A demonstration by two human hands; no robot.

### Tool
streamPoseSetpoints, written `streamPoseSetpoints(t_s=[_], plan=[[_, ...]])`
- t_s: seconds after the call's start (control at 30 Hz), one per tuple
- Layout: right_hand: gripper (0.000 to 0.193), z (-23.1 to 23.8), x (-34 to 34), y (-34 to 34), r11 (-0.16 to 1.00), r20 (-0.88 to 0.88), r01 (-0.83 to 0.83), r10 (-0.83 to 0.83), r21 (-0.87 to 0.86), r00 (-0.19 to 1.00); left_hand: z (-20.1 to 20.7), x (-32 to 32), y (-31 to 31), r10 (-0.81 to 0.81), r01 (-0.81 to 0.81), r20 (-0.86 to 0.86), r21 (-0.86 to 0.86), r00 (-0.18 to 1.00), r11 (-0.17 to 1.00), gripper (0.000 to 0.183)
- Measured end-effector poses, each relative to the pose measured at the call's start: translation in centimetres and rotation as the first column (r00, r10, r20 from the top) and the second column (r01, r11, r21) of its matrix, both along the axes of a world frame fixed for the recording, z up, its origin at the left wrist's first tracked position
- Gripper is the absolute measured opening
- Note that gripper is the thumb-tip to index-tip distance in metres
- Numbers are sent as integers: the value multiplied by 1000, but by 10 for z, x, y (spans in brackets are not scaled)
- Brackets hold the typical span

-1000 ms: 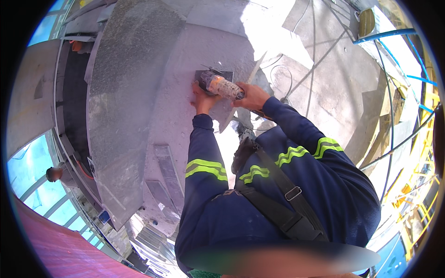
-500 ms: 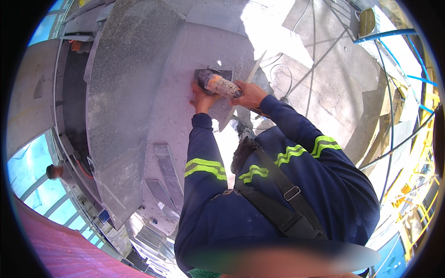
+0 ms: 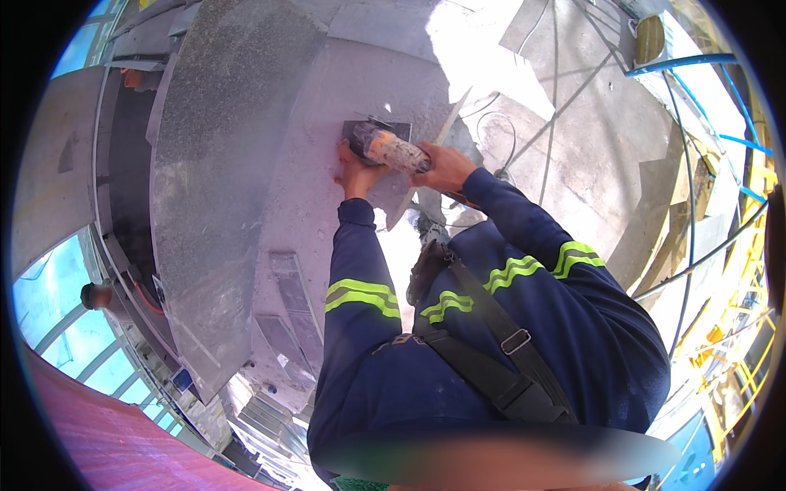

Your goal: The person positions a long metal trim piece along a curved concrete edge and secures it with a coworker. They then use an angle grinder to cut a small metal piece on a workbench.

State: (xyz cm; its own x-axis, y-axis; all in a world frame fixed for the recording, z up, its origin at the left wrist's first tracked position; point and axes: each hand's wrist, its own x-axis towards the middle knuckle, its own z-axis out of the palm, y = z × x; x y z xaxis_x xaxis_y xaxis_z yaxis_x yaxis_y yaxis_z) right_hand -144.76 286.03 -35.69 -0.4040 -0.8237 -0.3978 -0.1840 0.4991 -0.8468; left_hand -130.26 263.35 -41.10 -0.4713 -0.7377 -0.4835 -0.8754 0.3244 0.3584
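Both my hands are on a dusty orange-and-grey angle grinder [image 3: 391,150], which lies slantwise over a dust-covered slab [image 3: 344,90]. My left hand [image 3: 357,173] is closed around its dark front end, fingers partly hidden beneath the tool. Wrapped around the rear of the body is my right hand [image 3: 446,168]. Under the grinder's head a small dark square plate [image 3: 400,131] shows in part. The grinder's disc is hidden from this view.
A large grey stone slab [image 3: 221,155] stands to the left. Narrow strips [image 3: 295,286] lie near my left arm. Thin cable [image 3: 514,135] loops on the floor at right, near blue pipes [image 3: 684,62] and yellow metalwork [image 3: 737,327]. Another person [image 3: 100,297] is far left.
The grinder and both hands have shifted very slightly to the right. My grip looks the same.
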Motion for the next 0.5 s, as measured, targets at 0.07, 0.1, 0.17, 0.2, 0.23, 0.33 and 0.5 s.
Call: streamPoseSetpoints(t_s=[0.07, 0.1, 0.17, 0.2, 0.23, 0.33, 0.5], plan=[[76, -1, 0, -3, 1000, -14, -9, 10, 19, 1000, 1, -1, 1, 2, -2, 11, 10, 1000, 1000, 154], [76, -1, 1, -4, 1000, -4, -5, 5, 16, 1000, 2, -2, 1, 2, -2, 19, 8, 1000, 1000, 154], [76, -1, 2, -4, 1000, 7, 4, -4, 14, 1000, 3, -3, 1, -1, 1, 26, 3, 1000, 1000, 154], [76, -1, 2, -2, 1000, 0, 2, -2, 5, 1000, 3, -3, 1, -3, 3, 29, 2, 1000, 1000, 154], [76, 0, 2, 0, 1000, -12, 4, -4, -9, 1000, 3, -3, 1, -6, 5, 31, 1, 1000, 1000, 154], [75, 1, 2, 5, 1000, -10, 11, -11, -22, 1000, 3, -3, 2, -3, 4, 31, -37, 1000, 999, 152], [77, 0, 0, 0, 1000, -1, -20, 20, 15, 1000, 2, -3, 2, -5, 5, 6, -30, 1000, 1000, 155]])
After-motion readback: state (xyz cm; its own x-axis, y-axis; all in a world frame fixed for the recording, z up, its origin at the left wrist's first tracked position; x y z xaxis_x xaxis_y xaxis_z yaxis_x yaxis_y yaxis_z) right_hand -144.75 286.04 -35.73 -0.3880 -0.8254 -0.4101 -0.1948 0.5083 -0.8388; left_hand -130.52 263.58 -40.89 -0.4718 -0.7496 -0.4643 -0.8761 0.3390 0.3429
